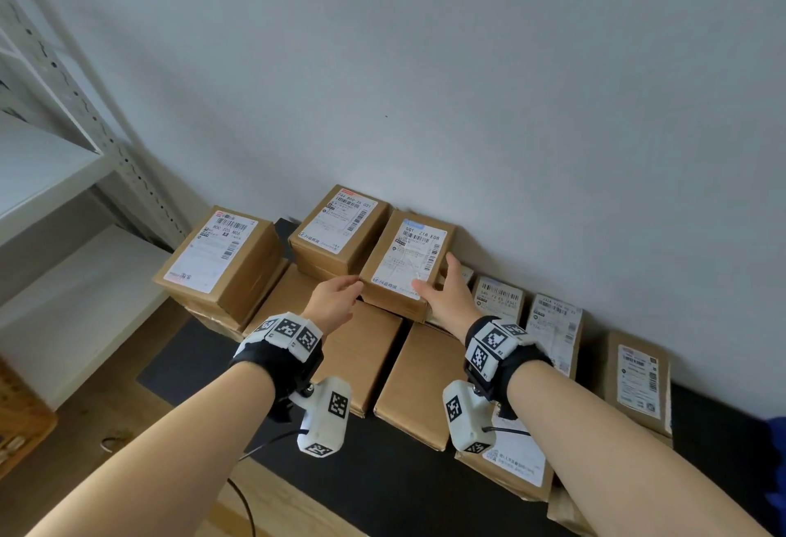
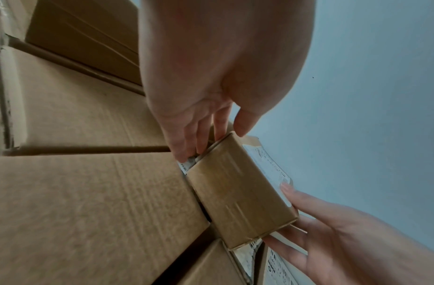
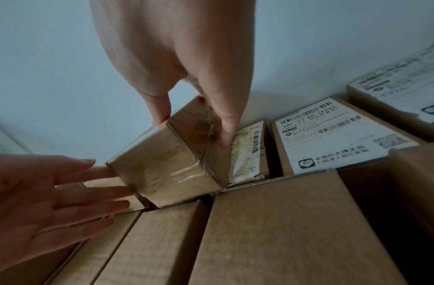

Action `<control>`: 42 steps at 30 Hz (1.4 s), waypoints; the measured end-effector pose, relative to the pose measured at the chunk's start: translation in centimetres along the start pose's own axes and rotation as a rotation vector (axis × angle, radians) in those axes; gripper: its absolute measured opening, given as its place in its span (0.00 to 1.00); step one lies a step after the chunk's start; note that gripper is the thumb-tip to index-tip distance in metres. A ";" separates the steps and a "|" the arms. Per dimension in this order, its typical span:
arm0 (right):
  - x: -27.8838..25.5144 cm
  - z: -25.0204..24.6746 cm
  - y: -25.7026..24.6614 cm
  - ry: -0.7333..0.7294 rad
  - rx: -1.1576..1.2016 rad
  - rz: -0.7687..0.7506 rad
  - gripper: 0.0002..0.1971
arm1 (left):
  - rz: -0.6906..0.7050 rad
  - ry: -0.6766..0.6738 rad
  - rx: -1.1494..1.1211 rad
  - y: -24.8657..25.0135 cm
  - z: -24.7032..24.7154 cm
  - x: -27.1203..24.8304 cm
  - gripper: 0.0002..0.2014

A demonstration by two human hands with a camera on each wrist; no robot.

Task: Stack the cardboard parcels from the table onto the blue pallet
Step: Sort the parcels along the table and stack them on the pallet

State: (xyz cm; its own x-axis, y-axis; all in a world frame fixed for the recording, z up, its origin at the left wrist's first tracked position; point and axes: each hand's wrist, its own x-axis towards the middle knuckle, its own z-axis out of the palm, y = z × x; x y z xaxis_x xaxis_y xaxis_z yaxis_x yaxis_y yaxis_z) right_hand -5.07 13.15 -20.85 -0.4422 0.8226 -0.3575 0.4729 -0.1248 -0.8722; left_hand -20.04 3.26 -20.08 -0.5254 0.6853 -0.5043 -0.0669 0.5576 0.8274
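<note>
Holding: both hands flanked one small cardboard parcel [image 1: 405, 261] near the wall.
Parcel position: it sat tilted atop flat brown boxes [image 1: 361, 353], its label facing up, just beside a second labelled parcel [image 1: 338, 227] on its left.
Left hand [image 1: 334, 296]: fingers straight and relaxed, their tips touching the parcel's left side; no curl around it.
Right hand [image 1: 446, 296]: thumb lay on the label's top face, fingers reached down the right side, grasping the parcel.
Left stack: another labelled parcel [image 1: 221, 256] stood apart, near the white shelving [image 1: 51, 179].
Right row: labelled flat boxes [image 1: 553, 332] lay along the grey wall [image 1: 468, 68].
Surface: a dark mat [image 1: 383, 489] lay under the boxes.
</note>
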 end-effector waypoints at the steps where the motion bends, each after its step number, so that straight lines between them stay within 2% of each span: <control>1: 0.0 -0.1 0.1 -0.001 0.008 -0.007 0.41 | 0.018 -0.002 0.027 0.1 0.1 0.0 0.21; 7: -0.2 -0.1 0.6 -0.026 0.034 -0.043 0.44 | 0.067 -0.008 0.066 1.1 1.3 -0.8 0.25; 15: -3.7 -2.3 -0.5 -0.020 0.159 -0.110 0.45 | 0.140 -0.012 0.003 2.0 2.1 -3.3 0.19; 21: -8.9 -3.9 -0.5 0.054 0.194 -0.179 0.44 | 0.213 -0.045 0.000 2.8 2.9 -7.3 0.15; 28: -17.3 -5.9 2.0 0.175 0.234 -0.183 0.41 | 0.322 -0.264 -0.003 1.2 5.2 -14.6 0.23; 36: -28.0 -9.9 6.8 0.346 0.237 -0.071 0.40 | 0.339 -0.418 0.103 -1.3 10.8 -22.2 0.21; 42: -35.7 -14.9 10.7 0.497 0.318 -0.028 0.40 | 0.374 -0.571 0.159 -1.9 17.4 -28.5 0.22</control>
State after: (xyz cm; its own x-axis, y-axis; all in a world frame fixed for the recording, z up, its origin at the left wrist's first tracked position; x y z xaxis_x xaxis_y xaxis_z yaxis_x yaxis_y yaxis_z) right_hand 27.09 -9.26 -12.45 -0.0043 0.9796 -0.2007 0.1804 -0.1967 -0.9637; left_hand 9.77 -9.17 -11.58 0.0415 0.9592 -0.2796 0.1791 0.2681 0.9466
